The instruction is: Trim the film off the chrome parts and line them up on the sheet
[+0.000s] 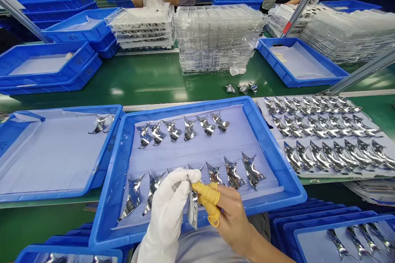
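My left hand point(168, 209), in a white glove, pinches a shiny chrome winged part point(193, 207) at the near edge of the middle blue tray point(262, 139). My right hand point(228, 213), with yellow finger cots on thumb and forefinger, grips the same part from the right. The tray's white liner carries two rows of several such chrome parts point(188, 128). Both hands are closed on the one piece.
A left blue tray point(105, 164) holds one chrome part point(100, 123). A sheet of many chrome parts point(324, 135) lies at right. Three loose parts point(242, 88) sit on the green belt. Clear plastic tray stacks point(216, 37), blue bins and other people stand behind.
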Available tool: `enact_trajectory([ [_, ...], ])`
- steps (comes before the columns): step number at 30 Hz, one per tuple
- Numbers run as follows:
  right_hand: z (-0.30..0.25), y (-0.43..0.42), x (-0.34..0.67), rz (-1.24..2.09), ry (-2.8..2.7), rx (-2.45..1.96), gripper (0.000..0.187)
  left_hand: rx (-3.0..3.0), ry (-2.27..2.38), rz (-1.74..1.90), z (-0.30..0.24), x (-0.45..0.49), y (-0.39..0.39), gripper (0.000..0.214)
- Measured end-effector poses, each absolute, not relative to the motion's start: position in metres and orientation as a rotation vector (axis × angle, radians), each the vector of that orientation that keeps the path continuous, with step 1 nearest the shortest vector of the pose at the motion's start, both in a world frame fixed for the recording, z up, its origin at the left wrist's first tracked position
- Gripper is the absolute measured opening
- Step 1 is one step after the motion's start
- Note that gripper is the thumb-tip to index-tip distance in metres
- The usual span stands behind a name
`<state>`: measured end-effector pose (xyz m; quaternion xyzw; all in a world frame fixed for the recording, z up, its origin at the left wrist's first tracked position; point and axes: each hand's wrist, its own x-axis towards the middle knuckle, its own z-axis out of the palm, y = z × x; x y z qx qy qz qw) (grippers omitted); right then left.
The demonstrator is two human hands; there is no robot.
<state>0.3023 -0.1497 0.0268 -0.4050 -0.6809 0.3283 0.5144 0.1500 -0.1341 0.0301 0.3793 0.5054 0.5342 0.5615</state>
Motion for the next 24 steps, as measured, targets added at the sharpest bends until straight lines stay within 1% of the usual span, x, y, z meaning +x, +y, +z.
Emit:
enact_trajectory([
  [6, 0.0277, -0.1479, 0.301, 1.102, -1.44, -0.979, 0.033, 0.848, 1.225, 1.254, 0.0328, 0.1512, -0.135, 0.032],
  [8, 0.0277, -0.148, 0.303, 1.131, -1.417, -0.961, 0.032, 0.837, 1.239, 1.269, 0.0357, 0.1506, -0.1348, 0.033],
  [15, 0.0317, -0.1457, 0.3093, 0.908, -1.62, -0.946, 0.039, 0.882, 1.237, 1.254, 0.0383, 0.1499, -0.1334, 0.035],
  [19, 0.0313, -0.1444, 0.3084, 0.792, -1.687, -0.914, 0.039, 0.858, 1.203, 1.266, 0.0362, 0.1522, -0.1329, 0.032],
  [24, 0.031, -0.1477, 0.3021, 0.783, -1.647, -0.963, 0.038, 0.835, 1.213, 1.288, 0.0343, 0.1534, -0.1327, 0.031],
])
